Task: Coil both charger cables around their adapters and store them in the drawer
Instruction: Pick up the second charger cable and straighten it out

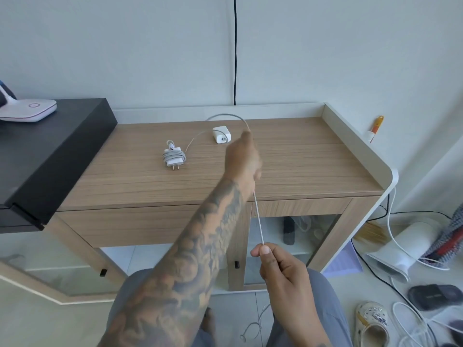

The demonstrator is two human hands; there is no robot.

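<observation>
On the wooden cabinet top (300,156) lies a white adapter (174,157) with its grey cable wound around it, prongs facing me. Behind it to the right sits a second white adapter (222,134), its grey cable (258,216) uncoiled. That cable arcs up behind the adapter and runs into my left hand (244,157), which is stretched over the top and closed on it. From there it comes down taut to my right hand (281,265), which pinches it in front of the cabinet. The cable's loose end trails on the floor between my knees. The drawer (140,226) under the top is closed.
A black shelf (57,146) with a white device (27,111) adjoins the cabinet's left side. A black wire hangs down the wall. On the floor to the right lie white cables, sandals (373,324), a white appliance (400,249). Glass-fronted compartments sit under the drawers.
</observation>
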